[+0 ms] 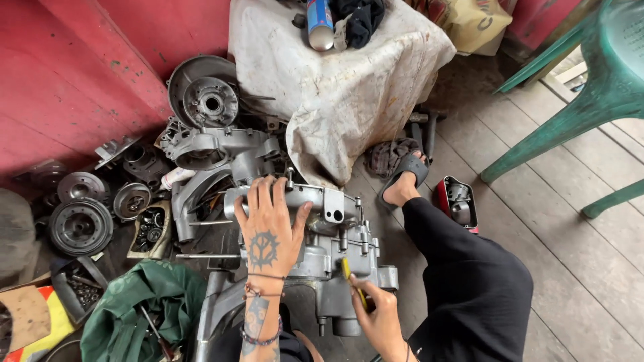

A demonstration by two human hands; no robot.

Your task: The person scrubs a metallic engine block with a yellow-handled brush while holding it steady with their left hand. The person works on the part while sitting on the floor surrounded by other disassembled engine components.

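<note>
We saw a dull, matt cast-metal engine case (329,234), a stained rough cloth (349,80) above it, worn wooden floor planks (570,268), and a glossy green plastic chair (590,87).

Open plank floor (557,268) lies right of the engine case (329,234). Left is blocked by scattered parts (100,214) and a green bag (141,302); ahead stands a cloth-covered block (349,87); a bent leg (463,268) hems the right.

Engine case (335,234) lies between metal parts (121,208) left, leg (463,268) right.
</note>
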